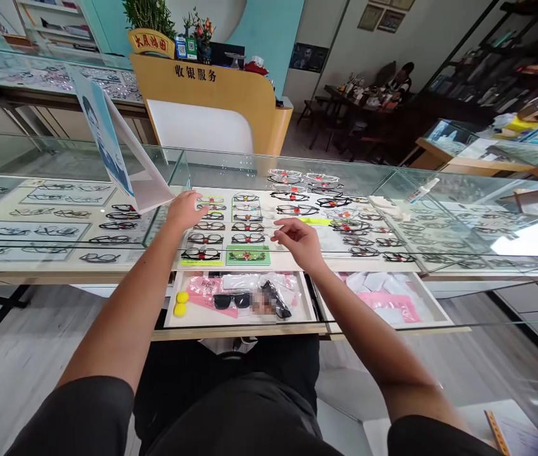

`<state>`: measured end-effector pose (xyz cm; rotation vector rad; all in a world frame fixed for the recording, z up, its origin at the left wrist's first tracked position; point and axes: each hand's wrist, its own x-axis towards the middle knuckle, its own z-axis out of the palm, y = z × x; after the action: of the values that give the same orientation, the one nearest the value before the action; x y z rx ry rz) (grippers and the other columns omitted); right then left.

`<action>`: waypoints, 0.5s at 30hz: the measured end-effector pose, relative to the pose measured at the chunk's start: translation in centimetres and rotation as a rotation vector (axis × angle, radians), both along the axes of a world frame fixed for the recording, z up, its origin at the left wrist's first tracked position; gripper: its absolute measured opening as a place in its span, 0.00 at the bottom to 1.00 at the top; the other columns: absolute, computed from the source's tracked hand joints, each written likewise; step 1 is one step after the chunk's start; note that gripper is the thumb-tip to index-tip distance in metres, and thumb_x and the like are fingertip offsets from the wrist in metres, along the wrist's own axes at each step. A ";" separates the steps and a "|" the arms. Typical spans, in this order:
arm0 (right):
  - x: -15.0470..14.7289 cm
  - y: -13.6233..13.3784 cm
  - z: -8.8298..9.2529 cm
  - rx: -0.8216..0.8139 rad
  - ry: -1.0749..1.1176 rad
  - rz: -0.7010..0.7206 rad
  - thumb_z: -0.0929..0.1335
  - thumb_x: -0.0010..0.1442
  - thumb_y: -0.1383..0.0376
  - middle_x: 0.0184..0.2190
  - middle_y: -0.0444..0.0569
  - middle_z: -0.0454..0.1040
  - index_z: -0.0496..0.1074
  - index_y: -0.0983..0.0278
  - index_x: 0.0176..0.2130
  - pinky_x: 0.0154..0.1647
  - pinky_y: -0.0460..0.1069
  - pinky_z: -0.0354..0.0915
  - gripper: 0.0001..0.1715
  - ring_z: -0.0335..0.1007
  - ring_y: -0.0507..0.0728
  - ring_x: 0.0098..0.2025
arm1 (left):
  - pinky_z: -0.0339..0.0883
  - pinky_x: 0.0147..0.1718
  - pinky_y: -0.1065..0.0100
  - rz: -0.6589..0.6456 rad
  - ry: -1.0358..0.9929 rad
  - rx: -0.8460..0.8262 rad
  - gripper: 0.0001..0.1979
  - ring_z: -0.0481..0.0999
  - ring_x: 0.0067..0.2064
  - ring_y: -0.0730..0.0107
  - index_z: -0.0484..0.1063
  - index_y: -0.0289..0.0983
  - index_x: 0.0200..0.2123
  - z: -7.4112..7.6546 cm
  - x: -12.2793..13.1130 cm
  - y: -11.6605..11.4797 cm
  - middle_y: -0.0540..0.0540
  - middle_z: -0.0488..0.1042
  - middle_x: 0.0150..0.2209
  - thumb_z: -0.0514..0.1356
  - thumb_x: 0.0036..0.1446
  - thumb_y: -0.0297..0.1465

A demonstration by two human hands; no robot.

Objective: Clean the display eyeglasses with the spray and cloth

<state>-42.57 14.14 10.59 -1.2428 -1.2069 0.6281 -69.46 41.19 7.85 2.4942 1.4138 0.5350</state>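
Observation:
I am reaching both arms into a glass display counter (392,183) full of spectacles. My left hand (182,211) rests at the left edge of a white tray of dark-rimmed frames (247,218). It is next to a leaning poster card (107,136), and its fingers are curled forward out of sight. My right hand (299,242) hovers over the tray's right side, thumb and forefinger pinched together towards the left. Whatever sits in that pinch is too faint to name. A green card with a red-bridged frame (247,255) lies just below and between the hands.
An open drawer (240,316) under the counter holds black sunglasses (231,299), two yellow balls (181,303) and plastic bags. A second drawer (392,301) on the right holds pink and white packets. A wooden cashier desk (216,95) stands behind, and a person sits at a far table (399,82).

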 end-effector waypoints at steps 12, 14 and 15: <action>0.8 1.0 -0.4 -0.066 0.099 0.016 0.74 0.56 0.60 0.29 0.38 0.74 0.76 0.58 0.44 0.38 0.51 0.74 0.15 0.80 0.54 0.33 | 0.72 0.59 0.50 -0.351 0.047 0.206 0.20 0.80 0.57 0.47 0.83 0.40 0.46 4.9 2.0 -9.0 0.37 0.84 0.51 0.51 0.73 0.38; 1.7 1.4 -0.6 -0.062 0.113 -0.012 0.73 0.53 0.60 0.29 0.38 0.74 0.76 0.59 0.43 0.38 0.50 0.73 0.15 0.79 0.54 0.32 | 0.72 0.51 0.53 -0.529 0.100 0.137 0.20 0.81 0.51 0.51 0.82 0.42 0.45 5.5 3.0 -12.8 0.39 0.84 0.48 0.50 0.74 0.39; 2.1 1.6 -0.8 -0.059 0.118 -0.027 0.72 0.52 0.60 0.29 0.38 0.73 0.76 0.59 0.43 0.37 0.50 0.73 0.16 0.79 0.54 0.32 | 0.72 0.47 0.55 -0.629 0.141 0.074 0.20 0.82 0.47 0.53 0.82 0.43 0.44 5.5 3.5 -14.6 0.40 0.85 0.46 0.50 0.75 0.39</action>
<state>-40.46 15.72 9.84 -1.2515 -1.0786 0.7124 -65.97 26.57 13.35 2.8729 0.5777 0.2870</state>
